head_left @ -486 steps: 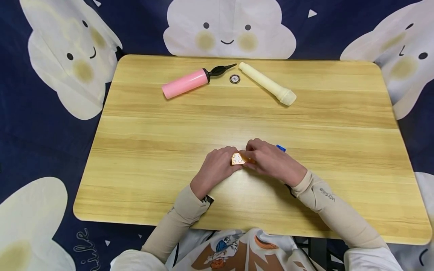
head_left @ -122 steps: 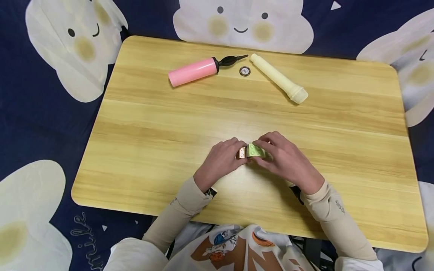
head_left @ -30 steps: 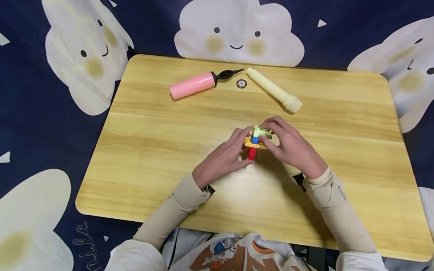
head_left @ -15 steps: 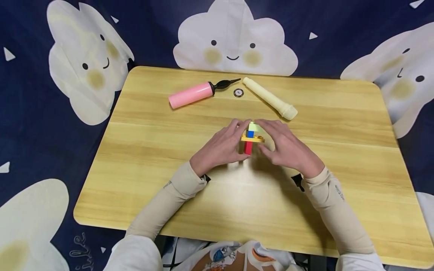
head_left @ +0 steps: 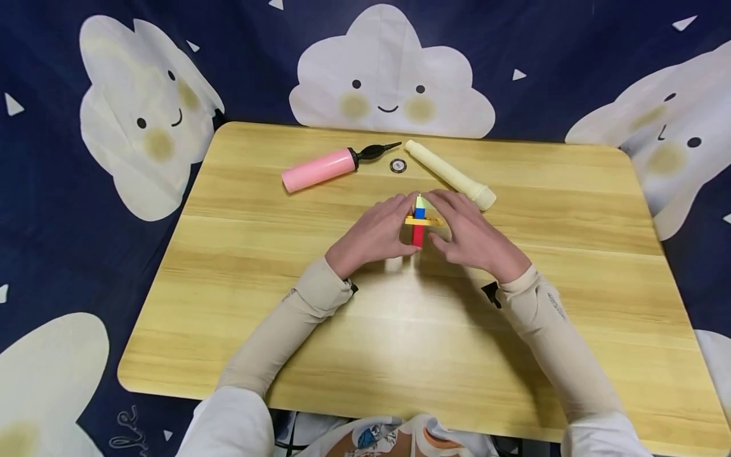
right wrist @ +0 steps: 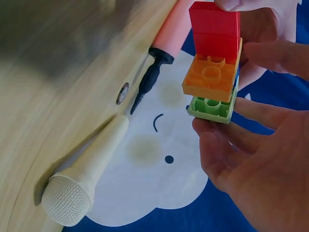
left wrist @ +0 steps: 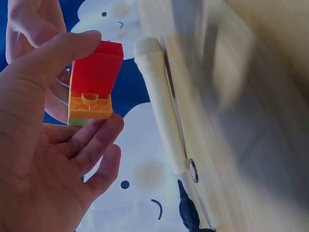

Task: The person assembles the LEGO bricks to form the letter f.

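Between both hands a stack of toy building bricks is held up over the table. It has red bricks (head_left: 418, 237) at the bottom, an orange brick (right wrist: 206, 79) across, a small blue brick (head_left: 419, 213), and a light green brick (right wrist: 210, 109) on top. My left hand (head_left: 374, 231) grips the stack, thumb at the red end and fingers at the upper side. My right hand (head_left: 478, 233) curls its fingertips round the green brick, its thumb beside the orange one. In the left wrist view the red bricks (left wrist: 96, 72) face the camera; the green part is mostly hidden.
At the table's far side lie a pink hand pump (head_left: 320, 170) with a black nozzle, a round poker chip (head_left: 398, 165) and a cream toy microphone (head_left: 451, 172). A cloud-printed dark blue cloth (head_left: 251, 76) hangs behind the wooden table (head_left: 257, 241).
Earlier the hands worked low, with orange then green bricks between them, and a blue piece lay nearby. Now the joined stack is raised and turned upright, and the right thumb has moved off it.
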A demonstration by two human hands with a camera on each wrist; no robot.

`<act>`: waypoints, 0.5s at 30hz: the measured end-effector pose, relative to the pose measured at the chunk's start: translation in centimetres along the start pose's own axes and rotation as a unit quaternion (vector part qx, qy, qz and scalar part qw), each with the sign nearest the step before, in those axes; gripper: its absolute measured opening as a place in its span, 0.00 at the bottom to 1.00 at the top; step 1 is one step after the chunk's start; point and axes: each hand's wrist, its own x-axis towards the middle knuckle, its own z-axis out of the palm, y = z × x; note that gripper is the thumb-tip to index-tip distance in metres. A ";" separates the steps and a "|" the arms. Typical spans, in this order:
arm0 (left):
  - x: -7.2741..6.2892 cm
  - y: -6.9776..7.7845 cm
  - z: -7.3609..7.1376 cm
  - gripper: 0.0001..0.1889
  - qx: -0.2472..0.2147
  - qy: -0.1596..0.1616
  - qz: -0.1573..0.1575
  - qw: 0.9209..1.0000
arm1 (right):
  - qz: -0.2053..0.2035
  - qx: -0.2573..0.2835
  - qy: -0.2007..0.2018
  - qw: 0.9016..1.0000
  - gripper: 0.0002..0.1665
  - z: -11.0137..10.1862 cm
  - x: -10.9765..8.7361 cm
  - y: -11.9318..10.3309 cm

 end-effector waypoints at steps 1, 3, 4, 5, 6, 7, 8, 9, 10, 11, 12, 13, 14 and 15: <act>0.2 -0.1 0.0 0.54 -0.003 -0.001 -0.002 1.000 | 0.004 0.000 0.000 1.000 0.41 0.0 0.2 0.1; 0.7 -0.5 0.1 0.54 -0.004 0.001 -0.002 1.000 | 0.014 -0.001 -0.005 1.000 0.40 0.1 0.8 0.4; 0.9 -0.8 0.1 0.54 -0.005 0.001 -0.003 1.000 | 0.019 -0.001 -0.008 1.000 0.40 0.2 1.1 0.6; 1.2 -1.0 0.2 0.55 -0.007 -0.001 -0.005 1.000 | 0.024 0.001 -0.011 1.000 0.40 0.3 1.4 0.8; 1.6 -1.3 0.3 0.55 -0.012 -0.003 -0.009 1.000 | 0.029 0.003 -0.014 0.999 0.40 0.4 1.7 1.0; 1.9 -1.6 0.4 0.55 -0.017 -0.005 -0.012 1.000 | 0.033 0.004 -0.015 0.999 0.40 0.5 2.1 1.3; 2.3 -1.9 0.5 0.55 -0.025 -0.006 -0.015 1.000 | 0.037 0.006 -0.016 0.999 0.40 0.7 2.5 1.6; 2.7 -2.2 0.6 0.55 -0.034 -0.008 -0.019 0.999 | 0.040 0.009 -0.017 0.999 0.40 0.8 2.9 2.0; 3.1 -2.5 0.7 0.55 -0.046 -0.009 -0.022 0.999 | 0.045 0.011 -0.018 0.999 0.40 1.0 3.2 2.4; 3.5 -2.7 0.9 0.54 -0.060 -0.010 -0.023 0.998 | 0.052 0.015 -0.020 0.998 0.40 1.2 3.6 2.8; 3.9 -3.0 1.0 0.53 -0.072 -0.010 -0.023 0.997 | 0.058 0.019 -0.023 0.998 0.40 1.4 3.9 3.2; 4.2 -3.3 1.2 0.51 -0.084 -0.010 -0.021 0.996 | 0.065 0.023 -0.026 0.997 0.40 1.6 4.2 3.5; 4.5 -3.5 1.3 0.49 -0.097 -0.010 -0.017 0.995 | 0.072 0.027 -0.030 0.997 0.40 1.8 4.4 3.8; 4.8 -3.7 1.5 0.48 -0.103 -0.009 -0.012 0.995 | 0.079 0.032 -0.033 0.996 0.40 2.0 4.6 4.1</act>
